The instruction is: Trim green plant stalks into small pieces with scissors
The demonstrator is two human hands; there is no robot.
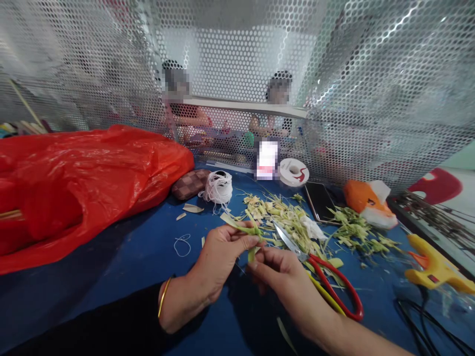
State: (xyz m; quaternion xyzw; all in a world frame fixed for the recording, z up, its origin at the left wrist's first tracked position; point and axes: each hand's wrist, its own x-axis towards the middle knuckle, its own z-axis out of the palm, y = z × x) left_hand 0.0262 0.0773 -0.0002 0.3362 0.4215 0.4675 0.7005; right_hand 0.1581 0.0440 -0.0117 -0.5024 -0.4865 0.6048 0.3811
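A knot of pale green leaf strips (254, 229) is pinched between the thumb and fingers of my left hand (213, 262), which wears a gold bangle at the wrist. One strip end sticks out to the upper left, another hangs down. My right hand (285, 277) is closed at that lower end, its thumb and forefinger pressed together on the strip; a thin thread seems to run below them. Just right of my right hand lie scissors (326, 277) with red and yellow handles, blades apart. Behind both hands spreads a heap of leaf scraps (274, 212).
On the blue table (141, 262) are a red plastic bag (92, 183), white string (218, 188), a ribbon spool (294, 171), a phone (319, 201), a tissue pack (371, 202) and a yellow glue gun (434, 264). Two people sit beyond the perforated screen (237, 59).
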